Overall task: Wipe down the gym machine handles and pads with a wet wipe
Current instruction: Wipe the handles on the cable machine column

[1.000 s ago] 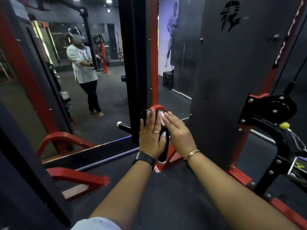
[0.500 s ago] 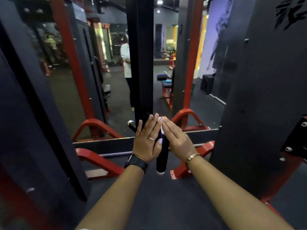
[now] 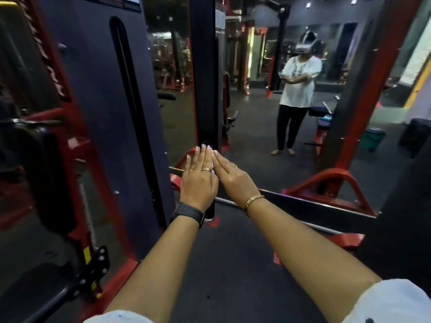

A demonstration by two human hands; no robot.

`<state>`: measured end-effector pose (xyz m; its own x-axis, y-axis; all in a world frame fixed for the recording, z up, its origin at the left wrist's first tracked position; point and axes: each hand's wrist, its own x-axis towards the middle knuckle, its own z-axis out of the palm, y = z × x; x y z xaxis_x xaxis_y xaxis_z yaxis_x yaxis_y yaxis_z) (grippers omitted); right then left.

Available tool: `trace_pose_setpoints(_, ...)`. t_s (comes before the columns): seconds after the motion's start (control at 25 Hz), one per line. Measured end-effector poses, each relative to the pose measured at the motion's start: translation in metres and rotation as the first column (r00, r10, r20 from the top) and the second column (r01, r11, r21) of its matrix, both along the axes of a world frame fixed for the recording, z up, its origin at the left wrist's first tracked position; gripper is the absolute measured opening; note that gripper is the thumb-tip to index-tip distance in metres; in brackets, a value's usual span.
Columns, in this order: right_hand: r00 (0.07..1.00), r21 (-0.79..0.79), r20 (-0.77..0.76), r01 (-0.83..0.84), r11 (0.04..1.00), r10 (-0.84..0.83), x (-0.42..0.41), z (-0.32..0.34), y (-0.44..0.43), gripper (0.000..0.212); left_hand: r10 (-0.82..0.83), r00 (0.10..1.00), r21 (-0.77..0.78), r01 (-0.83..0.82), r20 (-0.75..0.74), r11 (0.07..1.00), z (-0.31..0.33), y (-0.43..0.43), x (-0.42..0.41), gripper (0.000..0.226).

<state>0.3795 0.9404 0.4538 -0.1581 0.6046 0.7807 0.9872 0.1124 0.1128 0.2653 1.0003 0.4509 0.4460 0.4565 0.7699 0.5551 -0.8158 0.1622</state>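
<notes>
A black padded handle (image 3: 209,212) of the gym machine hangs upright in front of me; only its lower end and its top show past my hands. My left hand (image 3: 198,183) and my right hand (image 3: 234,180) press flat against its two sides with straight fingers. A white wet wipe (image 3: 212,162) shows as a thin strip between the hands, against the handle. How much of the handle the wipe covers is hidden.
A black weight-stack panel (image 3: 112,113) with red frame stands close on my left, with a pulley bracket (image 3: 93,271) low down. A black upright post (image 3: 206,73) rises just behind the handle. The wall mirror (image 3: 268,113) ahead reflects a person. Red frame feet (image 3: 335,183) lie on the dark floor.
Both hands have stayed pressed on the handle and their fingers have straightened. The view has swung: the black panel on my right has gone, another stands on my left.
</notes>
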Motion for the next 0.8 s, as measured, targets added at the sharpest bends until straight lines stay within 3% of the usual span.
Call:
trace_pose_setpoints(0.16, 0.99, 0.086, 0.087, -0.12, 0.989, 0.113, 0.027, 0.006, 0.01, 0.041, 0.27, 0.963, 0.046, -0.27, 0.013, 0.962, 0.011, -0.018, 0.026, 0.057)
trace_pose_setpoints(0.32, 0.975, 0.063, 0.144, -0.178, 0.982, 0.167, 0.073, -0.003, 0.027, 0.041, 0.563, 0.788, 0.055, -0.569, -0.251, 0.82, 0.01, -0.042, 0.07, 0.07)
trace_pose_setpoints(0.6, 0.958, -0.017, 0.163, -0.235, 0.972, 0.234, 0.135, -0.023, 0.07, 0.041, 0.619, 0.67, 0.147, -0.622, -0.409, 0.769, -0.016, -0.011, 0.126, 0.076)
trace_pose_setpoints(0.72, 0.95, -0.028, 0.116, -0.288, 0.957, 0.29, 0.154, -0.03, 0.101, 0.054, 0.646, 0.611, 0.131, -0.672, -0.457, 0.729, -0.033, 0.008, 0.145, 0.076)
trace_pose_setpoints(0.8, 0.923, -0.032, 0.137, -0.359, 0.933, 0.36, 0.165, -0.038, 0.131, 0.048, 0.666, 0.595, 0.114, -0.702, -0.45, 0.703, -0.048, 0.025, 0.158, 0.075)
